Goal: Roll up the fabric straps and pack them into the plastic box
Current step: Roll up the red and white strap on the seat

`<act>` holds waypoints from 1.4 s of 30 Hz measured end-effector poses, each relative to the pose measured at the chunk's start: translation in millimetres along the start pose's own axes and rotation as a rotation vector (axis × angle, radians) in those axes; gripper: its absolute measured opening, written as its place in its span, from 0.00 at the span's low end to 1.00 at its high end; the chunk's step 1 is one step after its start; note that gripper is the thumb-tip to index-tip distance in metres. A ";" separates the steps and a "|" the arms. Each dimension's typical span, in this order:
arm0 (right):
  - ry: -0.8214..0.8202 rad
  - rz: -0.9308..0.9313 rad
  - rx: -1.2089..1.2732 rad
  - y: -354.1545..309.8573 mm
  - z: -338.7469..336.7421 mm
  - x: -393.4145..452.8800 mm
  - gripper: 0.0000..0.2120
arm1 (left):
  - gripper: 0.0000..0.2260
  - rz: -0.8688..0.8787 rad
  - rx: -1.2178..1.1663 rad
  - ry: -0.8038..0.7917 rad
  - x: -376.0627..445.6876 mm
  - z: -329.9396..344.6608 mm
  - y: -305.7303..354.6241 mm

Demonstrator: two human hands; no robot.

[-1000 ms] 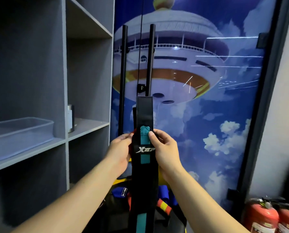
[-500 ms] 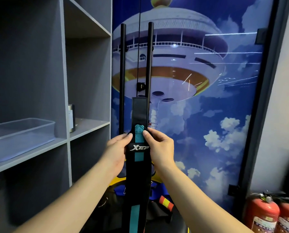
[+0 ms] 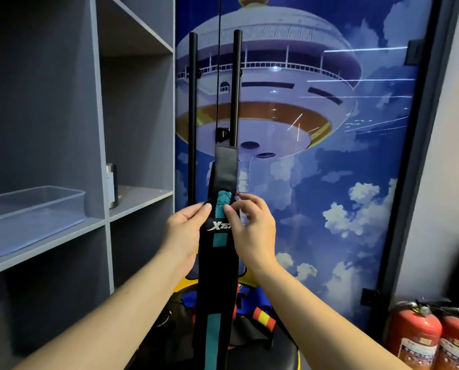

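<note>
Two hands hold up a long black strap (image 3: pixel 217 263) with a teal stripe, in the middle of the view. Left hand (image 3: pixel 187 236) pinches its left edge. Right hand (image 3: pixel 252 231) pinches its right edge near the top. Far left, a clear plastic box (image 3: pixel 30 217) sits on a grey shelf (image 3: pixel 62 241).

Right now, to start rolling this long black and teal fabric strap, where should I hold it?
Probably pinch the long black and teal fabric strap at its free top end, one hand on each edge. It hangs flat and upright, and the left hand and right hand already flank it below that end.
</note>
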State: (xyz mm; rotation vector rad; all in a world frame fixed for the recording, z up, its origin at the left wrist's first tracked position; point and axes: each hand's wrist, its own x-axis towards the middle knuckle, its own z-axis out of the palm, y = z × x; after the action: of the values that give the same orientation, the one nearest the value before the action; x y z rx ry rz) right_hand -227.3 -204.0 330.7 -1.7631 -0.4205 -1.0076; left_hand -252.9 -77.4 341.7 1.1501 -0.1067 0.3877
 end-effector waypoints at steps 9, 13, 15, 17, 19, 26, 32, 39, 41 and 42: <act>-0.210 0.273 0.237 -2.2 3.7 -0.9 0.13 | 0.10 0.079 0.189 -0.155 10.6 -3.7 4.2; -0.255 0.377 0.386 2.1 5.0 3.5 0.12 | 0.05 0.100 0.314 0.040 16.9 -11.0 2.3; -0.291 0.447 0.510 3.9 3.6 8.2 0.12 | 0.09 0.099 0.358 0.118 18.9 -13.8 5.3; -0.354 0.485 0.608 3.7 0.4 11.6 0.13 | 0.11 0.078 0.379 0.043 20.6 -16.6 6.3; -0.423 0.494 0.635 4.4 -2.7 14.1 0.13 | 0.08 0.055 0.359 -0.103 19.3 -17.1 5.9; -0.308 0.306 0.274 22.5 -9.4 16.1 0.05 | 0.08 0.063 0.371 -0.148 16.8 -17.9 -2.6; -0.347 0.226 0.166 31.8 -16.1 13.1 0.07 | 0.06 0.076 0.549 -0.185 16.8 -17.4 -8.6; -0.349 0.271 0.186 39.0 -17.9 10.4 0.08 | 0.08 0.014 0.495 -0.175 23.1 -21.0 -21.5; -0.349 0.282 0.158 45.7 -15.1 7.4 0.09 | 0.07 -0.032 0.464 -0.157 27.2 -23.9 -32.4; -0.354 0.295 0.152 50.5 -12.4 5.7 0.09 | 0.07 -0.065 0.449 -0.153 30.6 -26.1 -39.5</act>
State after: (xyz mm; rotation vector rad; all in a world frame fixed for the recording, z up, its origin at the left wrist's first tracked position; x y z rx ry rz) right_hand -194.9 -237.3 306.7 -1.8020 -0.4287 -0.4452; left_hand -213.5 -60.1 305.2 1.6223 -0.1189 0.2716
